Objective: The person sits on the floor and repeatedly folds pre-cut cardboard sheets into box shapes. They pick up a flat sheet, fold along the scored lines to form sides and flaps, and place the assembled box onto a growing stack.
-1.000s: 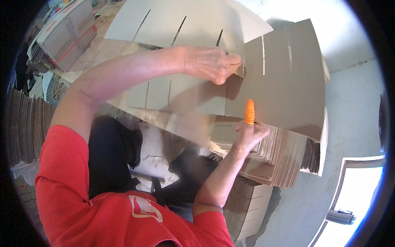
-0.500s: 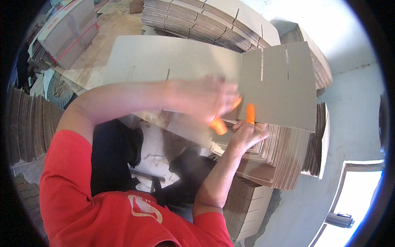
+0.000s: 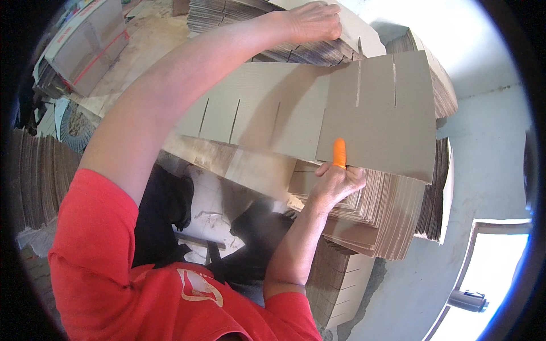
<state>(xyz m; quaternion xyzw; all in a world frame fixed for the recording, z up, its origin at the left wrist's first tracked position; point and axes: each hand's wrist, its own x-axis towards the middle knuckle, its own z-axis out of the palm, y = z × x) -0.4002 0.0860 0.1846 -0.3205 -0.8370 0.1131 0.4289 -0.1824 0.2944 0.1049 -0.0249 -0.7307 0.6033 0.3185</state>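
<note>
Left hand (image 3: 311,23) moved: half a second ago a blur low beside the right hand, now up at the far cardboard stack (image 3: 352,34). Right hand (image 3: 341,179) about where it was; cardboard sheet (image 3: 378,113) roughly in place too. Left arm pose: long reach from the shoulder, forearm slanting up across the view, elbow nearly straight, back of hand up, fingers curled into a loose fist over the stack's top. Can't tell if those fingers grip anything, tips hidden. Right arm pose: short reach, forearm rising steeply from the lower edge, wrist bent a little, hand at the sheet's near edge. Right fingers pinch that edge: digit in orange cap (image 3: 339,153) flat on top, pointing away from the body, the others folded below the edge. Sheet lies face up to the right, two pale slots running in from its far edge, its near side over the near cardboard stack (image 3: 392,210). Paler slotted panel (image 3: 220,111) meets it on the left along a straight seam; can't tell if they're one piece. Left forearm crosses above the wooden desk (image 3: 149,54). Taped carton (image 3: 88,48) stands at the desk's left, well apart from both hands.
</note>
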